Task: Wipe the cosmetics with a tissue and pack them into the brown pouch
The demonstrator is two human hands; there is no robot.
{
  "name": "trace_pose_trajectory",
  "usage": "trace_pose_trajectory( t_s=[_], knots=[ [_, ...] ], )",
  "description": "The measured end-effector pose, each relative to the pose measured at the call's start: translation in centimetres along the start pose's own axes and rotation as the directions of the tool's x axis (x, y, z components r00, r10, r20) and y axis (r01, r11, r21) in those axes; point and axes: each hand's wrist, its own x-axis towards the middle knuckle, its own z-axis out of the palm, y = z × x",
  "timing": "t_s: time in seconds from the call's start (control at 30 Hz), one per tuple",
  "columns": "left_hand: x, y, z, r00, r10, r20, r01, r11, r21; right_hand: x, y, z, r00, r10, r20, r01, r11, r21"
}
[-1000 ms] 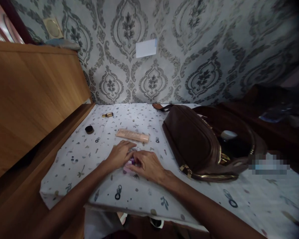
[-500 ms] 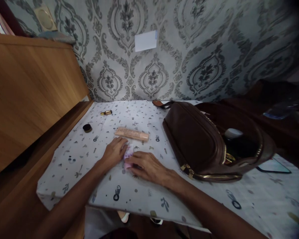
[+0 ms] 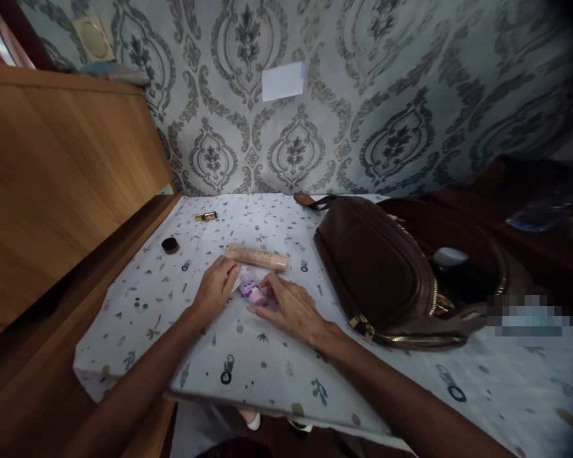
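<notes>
A small pink-purple tube [image 3: 252,290] with a printed figure and a whitish end lies slanted on the patterned cloth between my hands. My left hand [image 3: 214,283] has its fingers closed at the whitish upper end. My right hand [image 3: 291,308] is around the lower end, thumb and forefinger spread to either side; the thumb is close to the tube's lower edge. Just beyond my hands lies a beige cosmetic tube [image 3: 258,257], its upper left end near my left fingertips.
A brown leather bag [image 3: 367,261], unzipped, stands at right with a white-lidded item [image 3: 449,256] inside. A black-lidded jar [image 3: 170,245] and a small gold-and-black tube [image 3: 206,217] lie at far left. A wooden cabinet [image 3: 71,159] borders the left side; the patterned wall [image 3: 296,149] stands behind.
The small purple tube has turned so its printed figure shows. My right hand's fingers have spread from their closer hold on it. The view has shifted slightly.
</notes>
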Motion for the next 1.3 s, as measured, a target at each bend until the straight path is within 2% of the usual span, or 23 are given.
trace_pose_trajectory(
  t_s=[0.13,0.27,0.43,0.7,0.9,1.0,1.13,1.2,1.3],
  knots=[
    [-0.4,1.9,0.8,0.99,0.13,0.062,-0.127,0.99,-0.055,0.2,-0.2,0.9,0.999,0.035,-0.031,-0.038,0.992,-0.116],
    [-0.5,2.6,1.7,0.972,0.201,0.125,-0.206,0.978,0.032,0.3,0.0,1.3,0.996,0.042,-0.081,-0.053,0.988,-0.144],
    [-0.2,1.5,2.1,0.989,0.067,0.134,-0.083,0.99,0.113,0.2,-0.1,1.0,0.999,-0.007,-0.052,0.0,0.992,-0.124],
    [0.4,-2.3,1.4,0.988,-0.128,0.086,0.097,0.951,0.292,0.3,0.5,0.3,0.999,-0.031,-0.043,0.029,0.998,-0.054],
    [0.3,-3.3,1.3,0.989,-0.139,0.046,0.123,0.958,0.258,0.4,0.6,0.0,0.998,-0.029,-0.056,0.029,1.0,0.0],
    [0.4,-3.2,1.0,0.99,-0.137,0.026,0.129,0.971,0.199,0.4,0.6,-0.3,0.999,0.003,-0.055,0.002,0.996,0.088],
    [0.6,-1.8,0.3,0.993,-0.109,-0.04,0.111,0.993,0.044,0.5,0.9,-0.3,0.996,0.044,-0.071,-0.019,0.947,0.321],
    [0.6,-0.3,0.4,0.996,-0.054,-0.067,0.052,0.998,-0.026,0.7,1.2,0.0,0.995,0.047,-0.091,0.002,0.876,0.482],
    [0.5,1.8,1.4,0.997,0.082,-0.009,-0.082,0.996,-0.036,1.0,1.5,0.9,0.995,0.068,-0.075,0.007,0.692,0.722]
  ],
)
